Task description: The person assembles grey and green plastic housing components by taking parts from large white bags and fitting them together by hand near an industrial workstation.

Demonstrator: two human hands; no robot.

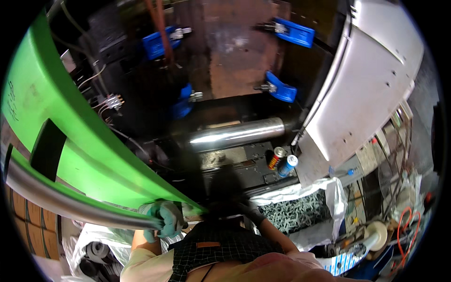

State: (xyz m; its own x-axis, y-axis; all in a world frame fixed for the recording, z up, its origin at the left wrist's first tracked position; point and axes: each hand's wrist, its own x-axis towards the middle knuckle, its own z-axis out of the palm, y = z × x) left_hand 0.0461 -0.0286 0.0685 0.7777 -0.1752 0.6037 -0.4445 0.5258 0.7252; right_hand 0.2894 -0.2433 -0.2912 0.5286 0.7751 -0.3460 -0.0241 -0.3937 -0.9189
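My left hand, in a grey-green work glove, is closed round the near end of the green machine door, beside the grey metal rail along its lower edge. My right hand, in a dark glove, is low in front of my apron at the machine's front edge. Its fingers are lost in shadow and blur. A dark blurred shape lies just ahead of it; I cannot make out what it is. Beyond this, a shiny metal cylinder runs across the machine.
Blue clamps sit around the brown metal plate. Two spray cans, one red and dark, one blue and white, stand at right. A lined bin holds many small grey parts. A pale panel borders the right side.
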